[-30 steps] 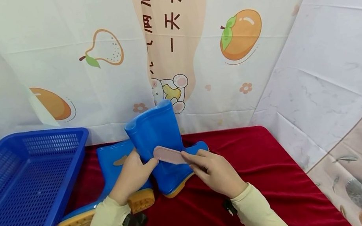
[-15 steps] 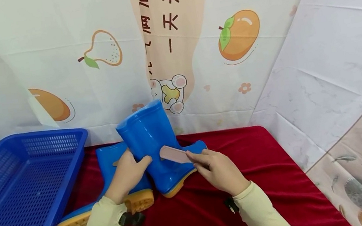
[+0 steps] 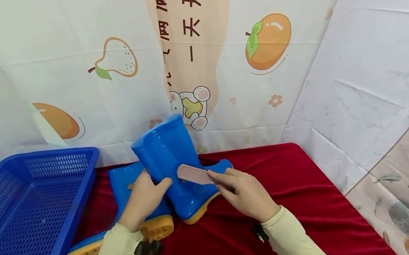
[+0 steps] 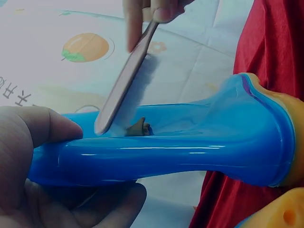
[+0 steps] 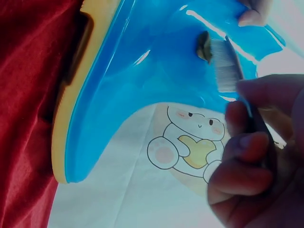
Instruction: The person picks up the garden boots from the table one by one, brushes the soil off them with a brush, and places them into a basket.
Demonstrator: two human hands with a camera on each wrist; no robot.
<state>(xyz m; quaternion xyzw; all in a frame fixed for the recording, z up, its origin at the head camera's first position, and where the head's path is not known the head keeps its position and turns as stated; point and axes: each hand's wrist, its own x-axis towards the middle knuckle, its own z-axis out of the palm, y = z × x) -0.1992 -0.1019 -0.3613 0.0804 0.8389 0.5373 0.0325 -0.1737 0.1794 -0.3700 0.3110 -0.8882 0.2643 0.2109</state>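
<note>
A blue rubber boot (image 3: 168, 151) with a yellow sole tilts to the left over the red cloth. My left hand (image 3: 144, 198) grips its shaft, thumb on the near side and fingers beneath in the left wrist view. In my right hand (image 3: 248, 192) is the handle of a brush (image 3: 194, 174) with a pinkish-brown back. Its pale bristles (image 5: 225, 66) are against the shaft, right beside a raised brown patch (image 5: 204, 46) that looks like dirt. The second blue boot (image 3: 119, 191) lies behind my left forearm, sole towards me, partly hidden.
A blue plastic basket (image 3: 96, 157) with perforated walls stands at the left. Red cloth (image 3: 276, 169) covers the table, whose right edge slopes down. A white printed curtain (image 3: 229, 132) hangs close behind the boots.
The gripped boot has shifted slightly left with my left hand. The brush moved a little right along the shaft, then slightly back left.
</note>
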